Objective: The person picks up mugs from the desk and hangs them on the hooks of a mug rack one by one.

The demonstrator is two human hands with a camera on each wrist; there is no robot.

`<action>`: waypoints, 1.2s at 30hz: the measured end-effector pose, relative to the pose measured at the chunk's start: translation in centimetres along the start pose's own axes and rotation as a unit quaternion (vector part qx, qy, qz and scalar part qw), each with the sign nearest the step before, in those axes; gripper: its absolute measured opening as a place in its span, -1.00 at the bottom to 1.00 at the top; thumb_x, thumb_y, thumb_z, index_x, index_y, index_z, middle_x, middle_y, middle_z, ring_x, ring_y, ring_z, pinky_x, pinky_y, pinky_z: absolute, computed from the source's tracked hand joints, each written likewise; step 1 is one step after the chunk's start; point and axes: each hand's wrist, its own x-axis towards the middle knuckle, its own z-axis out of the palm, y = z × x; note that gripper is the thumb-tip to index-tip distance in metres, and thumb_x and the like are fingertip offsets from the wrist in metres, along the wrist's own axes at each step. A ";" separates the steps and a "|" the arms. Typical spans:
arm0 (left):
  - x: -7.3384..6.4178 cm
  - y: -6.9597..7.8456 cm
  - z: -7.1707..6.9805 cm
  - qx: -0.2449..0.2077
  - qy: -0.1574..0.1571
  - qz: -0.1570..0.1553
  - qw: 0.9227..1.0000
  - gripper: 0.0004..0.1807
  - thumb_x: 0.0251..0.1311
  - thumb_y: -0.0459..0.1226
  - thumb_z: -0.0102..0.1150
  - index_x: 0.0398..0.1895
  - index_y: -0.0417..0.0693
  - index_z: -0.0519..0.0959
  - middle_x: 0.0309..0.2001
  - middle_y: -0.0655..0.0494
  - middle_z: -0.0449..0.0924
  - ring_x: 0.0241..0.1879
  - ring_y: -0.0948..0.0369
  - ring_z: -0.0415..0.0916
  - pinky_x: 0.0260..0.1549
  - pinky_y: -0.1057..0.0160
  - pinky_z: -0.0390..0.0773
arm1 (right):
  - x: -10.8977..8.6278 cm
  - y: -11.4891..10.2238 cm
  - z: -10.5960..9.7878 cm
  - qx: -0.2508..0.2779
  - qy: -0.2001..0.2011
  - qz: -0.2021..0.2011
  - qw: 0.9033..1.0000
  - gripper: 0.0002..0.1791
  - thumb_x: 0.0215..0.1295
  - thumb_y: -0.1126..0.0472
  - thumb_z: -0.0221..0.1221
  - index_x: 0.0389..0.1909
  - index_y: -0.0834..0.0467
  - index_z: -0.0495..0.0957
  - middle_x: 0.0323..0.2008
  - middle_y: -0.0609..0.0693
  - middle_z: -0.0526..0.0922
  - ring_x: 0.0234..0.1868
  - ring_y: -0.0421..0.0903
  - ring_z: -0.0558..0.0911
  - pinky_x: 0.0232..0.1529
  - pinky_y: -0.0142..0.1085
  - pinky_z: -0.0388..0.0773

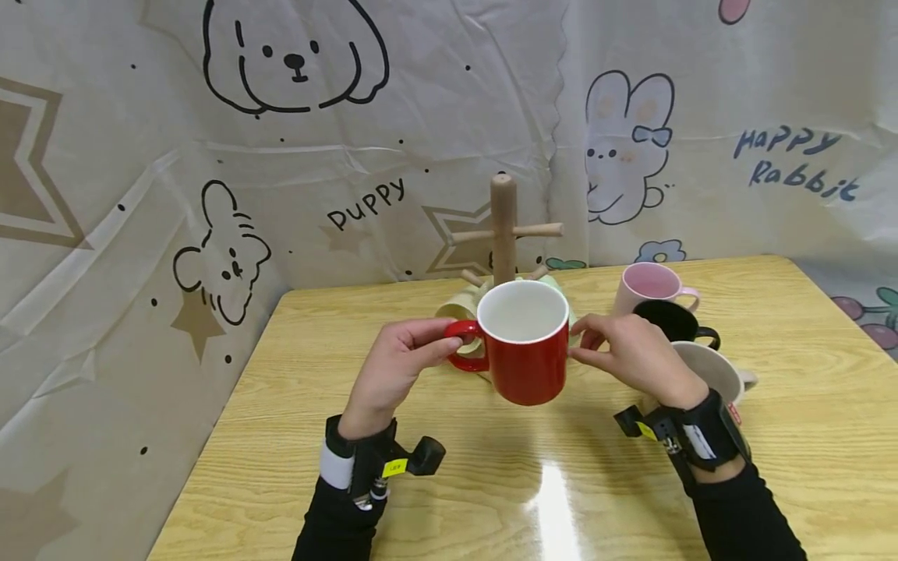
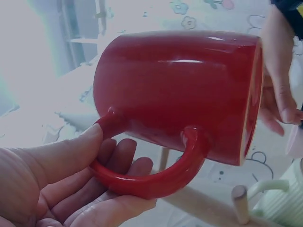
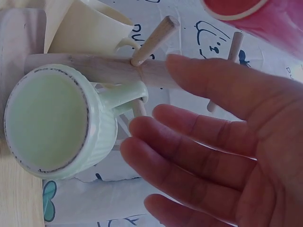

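Note:
A red mug (image 1: pixel 528 366) with a white inside is held up over the table, upright, its handle to the left. My left hand (image 1: pixel 400 358) grips that handle (image 2: pixel 156 184) between thumb and fingers. On the mug's other side is my right hand (image 1: pixel 634 354), its fingers loosely bent and holding nothing. Behind the mug stands a wooden mug tree (image 1: pixel 503 210) with bare upper pegs. A light green ribbed mug (image 3: pixel 47 120) hangs by its handle from a lower peg, and a cream mug (image 3: pixel 90 28) is on the post's other side.
Right of the tree, a pink mug (image 1: pixel 648 284), a black mug (image 1: pixel 666 318) and a beige mug (image 1: pixel 705 370) stand in a row on the wooden table (image 1: pixel 281 467). My right forearm partly covers the beige one. A printed cloth (image 1: pixel 449 109) hangs behind the table.

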 end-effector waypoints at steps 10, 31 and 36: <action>0.0 -0.3 0.4 -0.010 -0.025 -0.039 0.999 -0.62 0.05 -0.18 0.15 -0.10 -0.22 0.54 -0.17 -0.19 0.59 -0.18 -0.01 0.50 -0.15 0.14 0.54 | 0.1 0.2 -0.1 0.006 -0.002 0.015 1.000 -0.71 0.06 0.03 0.20 -0.25 0.13 0.57 -0.48 -0.06 0.63 -0.47 -0.22 0.50 -0.48 -0.32 0.49; -0.1 -0.4 0.7 -0.030 -0.100 -0.066 0.992 -0.60 0.09 -0.23 0.11 -0.04 -0.29 0.47 -0.15 -0.24 0.58 -0.22 0.01 0.55 -0.22 0.14 0.57 | -0.8 -5.5 0.8 0.583 -0.032 0.077 0.808 -0.17 0.17 0.09 0.04 0.36 0.12 -0.20 0.09 0.04 0.30 0.06 0.02 0.34 -0.07 -0.18 0.49; -0.1 -0.5 1.0 -0.022 -0.108 -0.069 0.991 -0.61 0.10 -0.24 0.10 -0.03 -0.29 0.47 -0.14 -0.29 0.56 -0.22 -0.01 0.54 -0.21 0.13 0.57 | -0.6 -5.8 1.5 0.612 -0.055 0.087 0.784 -0.23 0.08 0.23 0.11 0.28 0.19 -0.06 -0.02 -0.04 0.39 0.01 0.00 0.36 -0.11 -0.16 0.51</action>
